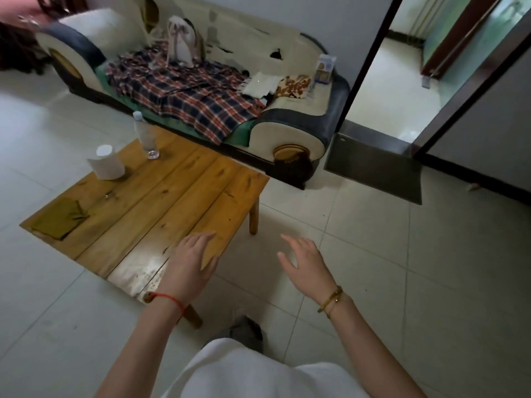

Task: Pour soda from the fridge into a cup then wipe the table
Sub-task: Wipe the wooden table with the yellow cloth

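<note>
Standing over the low wooden counter (161,196), the person holds both hands out with fingers spread and nothing in them: the left hand (191,261) hovers above the counter's near corner, the right hand (307,264) over the tiled floor at lower centre. Toward the upper left of the counter stand a clear bottle (146,135) and a white cup (107,163), with a folded olive cloth (59,218) at its left end. Whether that bottle holds the soda I cannot tell. The step looks like the start, with the fetch not yet done; the next move calls for reaching the fridge, probably the dark-framed unit (474,133) at right.
</note>
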{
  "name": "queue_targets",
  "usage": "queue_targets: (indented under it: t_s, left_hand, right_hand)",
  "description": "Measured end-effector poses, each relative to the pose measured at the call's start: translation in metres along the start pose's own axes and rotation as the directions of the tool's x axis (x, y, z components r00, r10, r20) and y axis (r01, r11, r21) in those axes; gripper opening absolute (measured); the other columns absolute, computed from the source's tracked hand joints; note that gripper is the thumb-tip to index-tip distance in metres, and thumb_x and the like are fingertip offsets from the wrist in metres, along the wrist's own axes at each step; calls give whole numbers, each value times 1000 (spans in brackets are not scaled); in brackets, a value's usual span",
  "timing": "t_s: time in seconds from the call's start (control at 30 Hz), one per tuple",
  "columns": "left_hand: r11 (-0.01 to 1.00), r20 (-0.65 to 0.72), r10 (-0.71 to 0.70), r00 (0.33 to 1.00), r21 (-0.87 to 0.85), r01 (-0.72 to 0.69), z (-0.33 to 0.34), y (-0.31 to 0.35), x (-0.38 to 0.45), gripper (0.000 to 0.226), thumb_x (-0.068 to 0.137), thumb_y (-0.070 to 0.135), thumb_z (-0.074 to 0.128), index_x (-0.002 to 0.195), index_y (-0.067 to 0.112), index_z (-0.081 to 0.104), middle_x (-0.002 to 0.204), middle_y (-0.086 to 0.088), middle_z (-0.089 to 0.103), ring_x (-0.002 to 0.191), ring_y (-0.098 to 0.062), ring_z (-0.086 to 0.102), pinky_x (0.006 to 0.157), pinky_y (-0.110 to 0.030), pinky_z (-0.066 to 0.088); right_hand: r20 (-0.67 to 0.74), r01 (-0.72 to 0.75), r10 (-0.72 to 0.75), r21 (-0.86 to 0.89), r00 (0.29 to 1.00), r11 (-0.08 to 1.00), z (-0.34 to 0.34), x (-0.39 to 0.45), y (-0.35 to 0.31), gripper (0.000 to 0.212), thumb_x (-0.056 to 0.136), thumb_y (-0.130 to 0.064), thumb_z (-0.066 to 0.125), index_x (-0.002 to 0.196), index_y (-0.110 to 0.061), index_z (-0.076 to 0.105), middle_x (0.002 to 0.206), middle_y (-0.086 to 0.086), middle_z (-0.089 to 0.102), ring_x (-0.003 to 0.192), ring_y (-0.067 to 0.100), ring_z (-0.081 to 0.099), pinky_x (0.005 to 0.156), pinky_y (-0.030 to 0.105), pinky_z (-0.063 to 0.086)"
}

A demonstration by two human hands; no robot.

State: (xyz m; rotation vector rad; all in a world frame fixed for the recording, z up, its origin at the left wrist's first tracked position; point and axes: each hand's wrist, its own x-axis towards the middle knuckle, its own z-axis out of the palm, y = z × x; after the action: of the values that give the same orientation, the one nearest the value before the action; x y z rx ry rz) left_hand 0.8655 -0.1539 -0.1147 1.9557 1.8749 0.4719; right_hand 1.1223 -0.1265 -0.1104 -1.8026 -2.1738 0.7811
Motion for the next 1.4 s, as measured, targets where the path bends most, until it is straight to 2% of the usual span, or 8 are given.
queue_targets:
  t_s: [0.37, 0.53, 0.63, 0.73, 0.83, 1.13, 1.3, 1.4]
  left_hand:
    - [972, -98, -233, 968, -12, 233, -43, -49, 114, 46, 95, 29, 58, 138, 17, 49, 138, -4, 53, 127, -23, 49, 105, -35, 41]
    - [915, -161, -403, 901, -45, 401, -51, -78, 122, 47, 96, 31, 55, 140, 18, 48, 141, -2, 51, 132, -22, 45, 109, -36, 38]
    - [866, -175, -499, 849, -78, 493, -51, -89, 121, 47, 96, 30, 55, 141, 17, 47, 141, -3, 51, 132, -21, 43, 111, -35, 37]
    - [797, -187, -603, 775, -116, 592, -47, -94, 122, 47, 96, 30, 55, 141, 18, 47, 141, -3, 51, 132, -21, 44, 111, -38, 39]
    - [724, -211, -689, 694, -161, 670, -39, -96, 125, 47, 96, 30, 55, 141, 20, 46, 141, -1, 51, 131, -19, 45, 111, -36, 39]
    - [527, -306, -846, 437, -354, 772, -34, -102, 161, 46, 96, 28, 57, 140, 20, 47, 137, -1, 53, 128, -18, 47, 107, -35, 42]
    - [422, -325, -899, 294, -462, 780, -28, -115, 165, 40, 96, 25, 55, 136, 18, 51, 132, -1, 57, 123, -18, 52, 102, -33, 43]
    - [386, -316, -914, 256, -474, 791, -26, -133, 163, 39, 97, 25, 54, 135, 18, 52, 129, -1, 58, 120, -18, 53, 101, -34, 45]
  right_hand:
    - [140, 212, -211, 11, 967, 977, -20, 198, -45, 50, 101, -42, 42, 147, -23, 36, 145, -3, 44, 138, 10, 30, 117, 33, 28]
    - [255, 326, -319, 13, 913, 945, -1, 255, -75, 50, 101, -42, 40, 147, -23, 36, 146, -4, 43, 139, 10, 29, 118, 39, 30]
    - [304, 390, -373, 5, 877, 921, 13, 279, -88, 49, 100, -42, 42, 146, -24, 37, 145, -5, 44, 140, 10, 29, 118, 36, 29]
    - [378, 449, -419, 10, 825, 893, 25, 304, -99, 49, 100, -41, 43, 146, -23, 38, 145, -5, 44, 140, 10, 29, 116, 32, 27]
    - [452, 505, -457, 18, 766, 863, 31, 330, -108, 48, 101, -39, 43, 145, -21, 38, 145, -3, 45, 140, 11, 30, 117, 36, 31]
    - [548, 679, -592, 60, 591, 732, 35, 415, -148, 45, 101, -34, 44, 143, -19, 41, 141, -3, 49, 135, 12, 37, 114, 31, 33]
    - [590, 676, -593, 105, 548, 729, 63, 435, -158, 40, 101, -31, 46, 139, -18, 48, 135, -3, 54, 131, 12, 42, 107, 25, 37]
    - [614, 677, -585, 109, 530, 727, 87, 442, -164, 38, 100, -29, 47, 135, -16, 50, 131, 0, 57, 128, 16, 45, 104, 26, 37]
